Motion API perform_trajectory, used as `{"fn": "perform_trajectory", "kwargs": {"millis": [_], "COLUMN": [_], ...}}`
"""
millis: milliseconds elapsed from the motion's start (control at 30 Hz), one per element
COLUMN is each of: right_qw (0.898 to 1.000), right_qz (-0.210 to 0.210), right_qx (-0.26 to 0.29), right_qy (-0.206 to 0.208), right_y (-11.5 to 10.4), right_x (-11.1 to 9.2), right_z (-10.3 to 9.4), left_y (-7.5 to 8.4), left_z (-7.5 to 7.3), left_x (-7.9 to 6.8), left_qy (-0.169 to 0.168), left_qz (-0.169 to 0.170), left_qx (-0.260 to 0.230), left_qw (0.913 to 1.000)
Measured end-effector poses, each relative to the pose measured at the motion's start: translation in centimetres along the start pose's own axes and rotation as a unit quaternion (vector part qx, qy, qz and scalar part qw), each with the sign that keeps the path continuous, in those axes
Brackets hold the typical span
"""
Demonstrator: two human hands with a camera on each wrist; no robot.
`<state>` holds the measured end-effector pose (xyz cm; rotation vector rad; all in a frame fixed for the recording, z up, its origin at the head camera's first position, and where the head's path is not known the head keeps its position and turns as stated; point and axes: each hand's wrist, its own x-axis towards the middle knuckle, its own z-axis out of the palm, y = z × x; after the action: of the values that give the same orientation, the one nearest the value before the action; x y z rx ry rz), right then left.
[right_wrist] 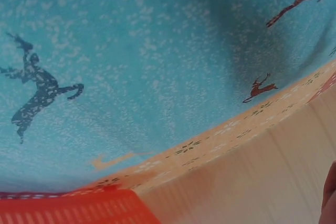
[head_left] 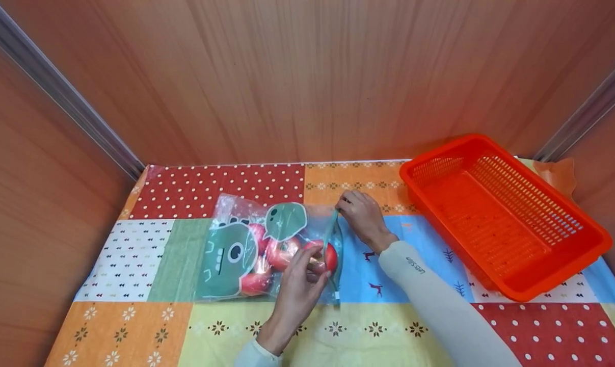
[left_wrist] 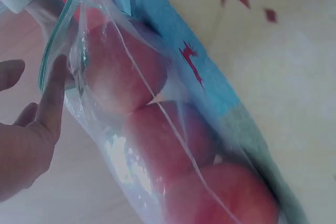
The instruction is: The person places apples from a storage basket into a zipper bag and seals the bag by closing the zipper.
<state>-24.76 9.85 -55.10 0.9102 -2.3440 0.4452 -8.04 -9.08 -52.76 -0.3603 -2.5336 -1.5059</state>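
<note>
A clear zip bag (head_left: 225, 204) with a green cartoon print lies flat on the cloth, holding several red apples (head_left: 282, 253). Its green-edged mouth faces right, and a white slider (head_left: 337, 295) sits at the near end of the zip. The right hand (head_left: 361, 214) pinches the far corner of the mouth between thumb and fingers. Over the apple closest to the mouth is the left hand (head_left: 302, 280), its thumb and forefinger apart. In the left wrist view, the forefinger (left_wrist: 54, 93) lies extended against the plastic by the green zip edge (left_wrist: 44, 61).
To the right, a red-orange plastic basket (head_left: 470, 204) with slotted sides stands on the patchwork cloth (head_left: 134, 255). Wood-look panels (head_left: 307, 81) rise behind the table and on both sides. An orange item (head_left: 559, 176) lies behind the basket.
</note>
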Motion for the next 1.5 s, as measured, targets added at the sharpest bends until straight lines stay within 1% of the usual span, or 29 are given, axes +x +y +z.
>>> {"fn": "perform_trajectory", "kwargs": {"millis": [67, 100, 133, 167, 200, 267, 333, 400, 467, 533, 600, 667, 733, 767, 900, 1067, 1133, 1233, 1267, 1333, 1367, 1467, 1500], "right_qw": [1.0, 1.0, 1.0, 1.0, 1.0, 1.0, 0.999, 0.999, 0.999, 0.999, 0.999, 0.999, 0.999, 0.999, 0.999, 0.998, 0.998, 0.997, 0.997, 0.996, 0.996, 0.995, 0.995], "right_qz": [0.003, 0.004, 0.006, 0.007, 0.009, 0.013, 0.018, 0.023, 0.028, 0.032, 0.034, 0.037, 0.037, 0.036, 0.037, 0.043, 0.048, 0.057, 0.059, 0.062, 0.062, 0.066, 0.067], "right_qx": [0.005, 0.009, 0.011, 0.012, 0.013, 0.018, 0.027, 0.033, 0.034, 0.032, 0.029, 0.027, 0.026, 0.026, 0.027, 0.037, 0.044, 0.053, 0.056, 0.066, 0.067, 0.073, 0.073], "right_qy": [0.002, 0.004, 0.006, 0.009, 0.011, 0.013, 0.01, 0.005, -0.001, -0.005, -0.009, -0.012, -0.013, -0.013, -0.012, -0.014, -0.014, -0.014, -0.013, -0.012, -0.012, -0.01, -0.011], "right_y": [0.0, 0.0, 0.0, 0.0, 0.0, -0.1, -0.1, -0.1, -0.1, -0.2, -0.2, -0.2, -0.2, -0.2, -0.2, -0.1, -0.1, 0.0, 0.0, 0.1, 0.2, 0.4, 0.5], "right_x": [0.0, -0.1, -0.1, -0.1, -0.1, -0.2, -0.2, -0.3, -0.3, -0.3, -0.4, -0.4, -0.4, -0.5, -0.5, -0.6, -0.7, -0.9, -0.9, -1.0, -1.1, -1.3, -1.3], "right_z": [0.0, 0.0, 0.0, 0.0, 0.0, 0.0, 0.0, 0.0, -0.1, -0.1, 0.0, 0.0, 0.0, 0.0, 0.0, -0.1, -0.1, -0.2, -0.2, -0.2, -0.3, -0.4, -0.5], "left_y": [0.0, 0.0, 0.0, 0.0, 0.0, 0.1, 0.0, -0.1, -0.3, -0.6, -0.8, -1.0, -1.1, -1.1, -1.1, -1.2, -1.4, -1.8, -1.9, -2.0, -1.9, -1.9, -1.9], "left_z": [-0.3, -0.4, -0.6, -0.7, -0.8, -0.9, -0.8, -0.7, -0.5, -0.3, -0.1, 0.1, 0.3, 0.4, 0.8, 1.1, 1.2, 1.4, 1.5, 1.5, 1.5, 1.4, 1.4], "left_x": [-0.4, -0.7, -0.9, -1.2, -1.5, -2.0, -2.4, -2.8, -3.1, -3.4, -3.6, -3.8, -3.8, -3.9, -3.8, -3.7, -3.7, -3.8, -3.8, -3.8, -3.9, -4.0, -4.0], "left_qy": [-0.022, -0.033, -0.045, -0.058, -0.071, -0.098, -0.124, -0.142, -0.146, -0.138, -0.13, -0.126, -0.128, -0.128, -0.13, -0.145, -0.142, -0.121, -0.12, -0.126, -0.135, -0.16, -0.161], "left_qz": [0.015, 0.023, 0.033, 0.041, 0.052, 0.066, 0.082, 0.105, 0.135, 0.17, 0.198, 0.217, 0.226, 0.228, 0.226, 0.223, 0.231, 0.258, 0.263, 0.268, 0.267, 0.257, 0.257], "left_qx": [0.05, 0.085, 0.124, 0.163, 0.203, 0.281, 0.35, 0.407, 0.458, 0.504, 0.541, 0.568, 0.586, 0.593, 0.614, 0.624, 0.623, 0.62, 0.618, 0.616, 0.615, 0.61, 0.608], "left_qw": [0.9984, 0.9955, 0.9907, 0.9841, 0.9751, 0.9523, 0.9248, 0.8964, 0.8663, 0.8354, 0.8068, 0.7839, 0.7677, 0.7617, 0.7448, 0.7352, 0.7333, 0.7309, 0.7305, 0.7294, 0.7296, 0.732, 0.7336]}}
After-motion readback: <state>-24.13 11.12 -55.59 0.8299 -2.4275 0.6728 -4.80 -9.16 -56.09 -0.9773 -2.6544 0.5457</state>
